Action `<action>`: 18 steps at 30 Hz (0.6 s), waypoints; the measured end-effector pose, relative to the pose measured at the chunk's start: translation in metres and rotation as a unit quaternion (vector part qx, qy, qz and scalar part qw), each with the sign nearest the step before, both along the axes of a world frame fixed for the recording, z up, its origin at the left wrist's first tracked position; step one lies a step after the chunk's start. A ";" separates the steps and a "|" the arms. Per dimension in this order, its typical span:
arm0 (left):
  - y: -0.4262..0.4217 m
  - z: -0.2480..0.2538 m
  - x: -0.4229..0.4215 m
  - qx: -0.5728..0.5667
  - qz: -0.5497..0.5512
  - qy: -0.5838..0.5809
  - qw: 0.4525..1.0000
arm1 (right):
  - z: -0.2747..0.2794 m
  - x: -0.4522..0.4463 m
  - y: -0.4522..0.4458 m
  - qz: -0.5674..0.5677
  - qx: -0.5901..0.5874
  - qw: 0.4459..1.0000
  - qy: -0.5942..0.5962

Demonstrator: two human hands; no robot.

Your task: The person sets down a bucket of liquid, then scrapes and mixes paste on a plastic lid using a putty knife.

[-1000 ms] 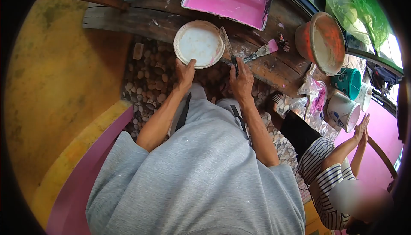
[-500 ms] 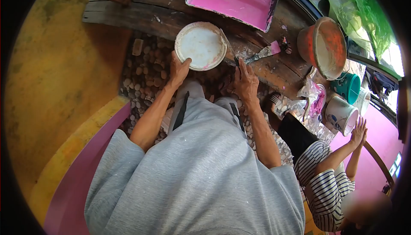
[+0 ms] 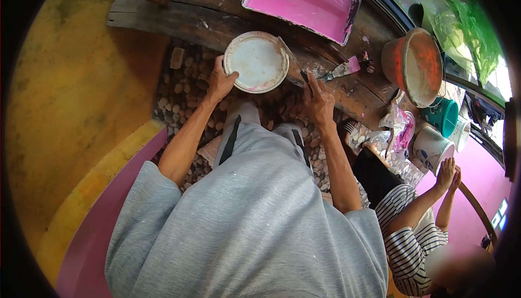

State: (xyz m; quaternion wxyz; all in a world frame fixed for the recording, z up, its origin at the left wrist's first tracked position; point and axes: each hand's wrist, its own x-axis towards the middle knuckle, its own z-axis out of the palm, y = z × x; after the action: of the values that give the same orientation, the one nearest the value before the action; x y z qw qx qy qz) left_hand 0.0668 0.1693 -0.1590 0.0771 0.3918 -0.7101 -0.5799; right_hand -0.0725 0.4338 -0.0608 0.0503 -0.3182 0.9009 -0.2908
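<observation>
My left hand [image 3: 221,81] grips the near left rim of a round white tub [image 3: 256,63], thumb on top and fingers below. Its inside is coated white, with pinkish smears along the near edge. In my right hand [image 3: 320,101] is a putty knife [image 3: 296,63], seen nearly edge-on, its thin blade resting against the tub's right rim. Part of its dark handle is hidden by my fingers. Just beyond that hand, a second scraper [image 3: 342,70] with pink paint on its blade lies on the wooden bench [image 3: 179,20].
A paint tray [image 3: 304,2] of pink paint stands on the bench. To the right are an orange-stained bucket [image 3: 417,67], a teal pail [image 3: 442,116], a white bucket [image 3: 433,149] and green plastic [image 3: 469,35]. A person in a striped shirt [image 3: 410,243] sits at lower right, hands together.
My view has shifted slightly, so the bench and its objects sit a little lower and further right. Both hands keep their holds. The other person's hands have moved slightly.
</observation>
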 end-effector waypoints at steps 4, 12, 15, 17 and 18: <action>-0.007 0.009 -0.002 -0.026 -0.090 -0.005 0.996 | -0.009 -0.004 -0.018 -0.011 0.024 1.000 -0.007; -0.008 0.022 -0.006 -0.051 -0.121 -0.045 0.990 | 0.000 0.000 0.006 0.017 0.073 0.997 -0.014; -0.010 0.020 -0.007 -0.020 -0.137 -0.040 0.990 | -0.002 0.003 -0.006 -0.004 0.067 0.998 -0.001; -0.010 0.017 -0.007 -0.033 -0.136 -0.045 0.989 | -0.008 0.001 -0.005 -0.007 0.020 1.000 -0.012; -0.009 0.020 -0.007 -0.034 -0.137 -0.046 0.989 | -0.008 0.001 -0.005 -0.012 -0.026 0.999 -0.023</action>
State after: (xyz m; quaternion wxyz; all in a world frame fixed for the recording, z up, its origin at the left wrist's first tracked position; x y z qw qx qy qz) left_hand 0.0595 0.1603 -0.1385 -0.0225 0.3138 -0.7792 -0.5421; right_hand -0.0712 0.4291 -0.0685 0.0596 -0.3018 0.8953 -0.3221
